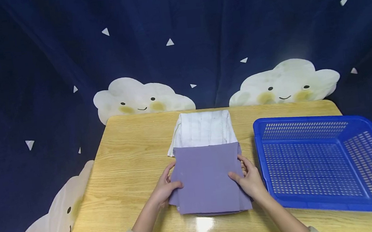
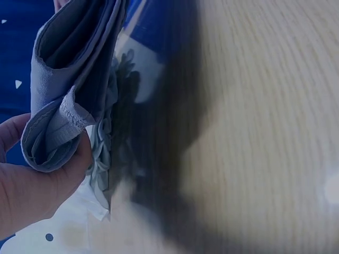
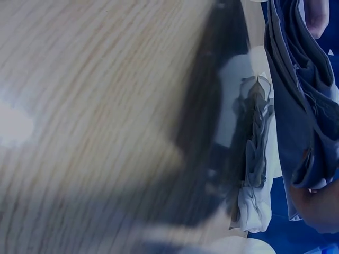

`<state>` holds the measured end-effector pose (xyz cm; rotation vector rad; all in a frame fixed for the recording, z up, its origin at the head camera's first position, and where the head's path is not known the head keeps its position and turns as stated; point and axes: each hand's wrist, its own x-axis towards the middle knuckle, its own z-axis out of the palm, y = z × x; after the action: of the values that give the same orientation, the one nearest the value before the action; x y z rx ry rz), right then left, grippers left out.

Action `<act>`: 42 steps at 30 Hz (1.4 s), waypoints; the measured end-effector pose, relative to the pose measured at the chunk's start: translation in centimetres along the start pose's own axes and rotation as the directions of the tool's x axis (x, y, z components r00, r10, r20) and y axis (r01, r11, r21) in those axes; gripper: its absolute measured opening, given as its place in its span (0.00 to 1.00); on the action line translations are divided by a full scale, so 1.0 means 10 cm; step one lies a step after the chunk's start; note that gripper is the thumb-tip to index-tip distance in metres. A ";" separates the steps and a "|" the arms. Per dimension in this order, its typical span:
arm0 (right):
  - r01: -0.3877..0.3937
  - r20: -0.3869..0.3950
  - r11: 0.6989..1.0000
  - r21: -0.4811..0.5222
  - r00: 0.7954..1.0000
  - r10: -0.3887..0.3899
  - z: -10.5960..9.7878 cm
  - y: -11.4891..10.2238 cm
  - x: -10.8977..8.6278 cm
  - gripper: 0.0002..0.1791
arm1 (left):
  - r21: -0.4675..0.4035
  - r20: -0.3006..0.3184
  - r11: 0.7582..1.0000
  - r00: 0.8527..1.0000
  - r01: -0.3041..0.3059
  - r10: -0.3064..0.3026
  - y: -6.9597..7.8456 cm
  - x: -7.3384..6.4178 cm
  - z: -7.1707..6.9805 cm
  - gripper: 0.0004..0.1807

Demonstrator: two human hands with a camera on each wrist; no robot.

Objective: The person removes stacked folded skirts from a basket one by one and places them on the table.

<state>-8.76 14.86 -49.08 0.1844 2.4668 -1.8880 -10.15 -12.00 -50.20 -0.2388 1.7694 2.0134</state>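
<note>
A purple garment (image 1: 208, 180), folded into a flat rectangle with several layers, spans the space between both hands. My left hand (image 1: 165, 188) grips its left side, thumb on top and fingers beneath. On the opposite side my right hand (image 1: 251, 179) holds it the same way. The layered fold ends of the purple garment (image 2: 58, 106) show in the left wrist view, raised above the table. Behind it in the head view lies a folded white cloth (image 1: 206, 129), partly hidden by the garment. Its stacked folds appear as a ruffled edge of the white cloth (image 3: 257, 153) in the right wrist view.
A blue plastic basket (image 1: 317, 196) with perforated walls stands on the right of the wooden table (image 1: 124, 149), close to my right forearm. A dark blue curtain (image 1: 197, 28) with cloud and triangle prints hangs behind the table and along its left side.
</note>
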 end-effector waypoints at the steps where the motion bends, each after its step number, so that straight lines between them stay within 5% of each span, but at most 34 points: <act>1: -0.006 -0.001 1.000 -0.006 1.000 0.006 0.00 0.00 0.00 0.36 | 0.001 0.003 1.000 1.000 -0.003 0.003 -0.01 0.00 0.00 0.46; 42: -0.051 0.020 0.999 0.007 0.999 0.051 0.19 0.33 -0.16 0.36 | 0.088 -0.045 0.995 0.998 -0.035 0.039 -0.31 0.01 -0.10 0.46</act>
<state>-6.90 13.73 -52.63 0.2255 2.4187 -1.8706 -9.06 -12.66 -53.23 -0.2281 1.8990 1.9652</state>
